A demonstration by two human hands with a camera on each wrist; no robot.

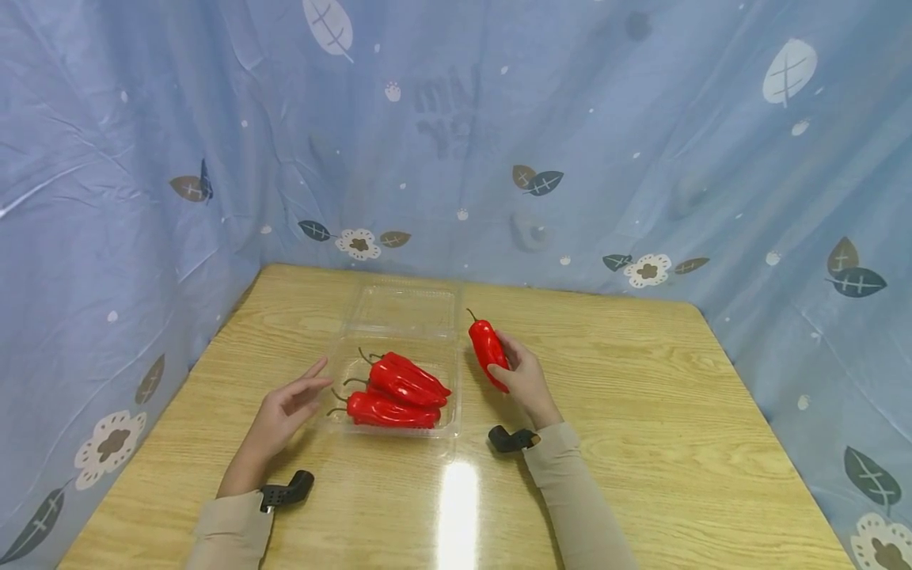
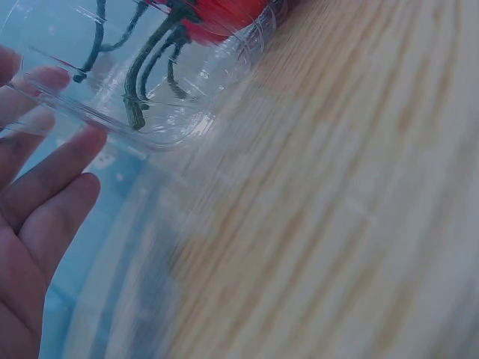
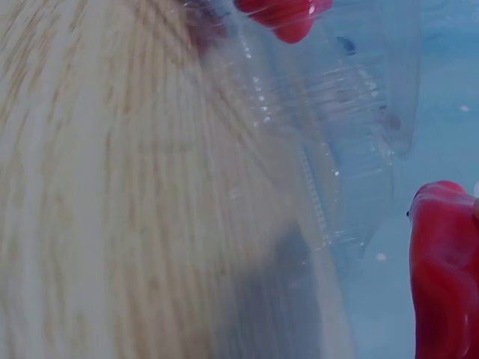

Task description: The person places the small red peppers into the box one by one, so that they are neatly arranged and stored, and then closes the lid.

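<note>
My right hand (image 1: 527,385) holds a red chili pepper (image 1: 486,345) by its side, over the table to the right of a clear plastic container. The pepper's dark stem points away from me; in the right wrist view only part of this red chili pepper (image 3: 443,277) shows, at the right edge. Several more red peppers (image 1: 399,380) lie piled in the clear container (image 1: 457,416), stems to the left. At its left side is my left hand (image 1: 281,413), fingers loosely extended and holding nothing. Whether those fingers (image 2: 63,168) touch the container wall, I cannot tell.
The container's clear lid (image 1: 406,310) lies folded back, away from me. Under everything is a wooden table (image 1: 627,412), with a bright reflection near its front. A blue patterned curtain (image 1: 456,142) stands behind the table and along both sides.
</note>
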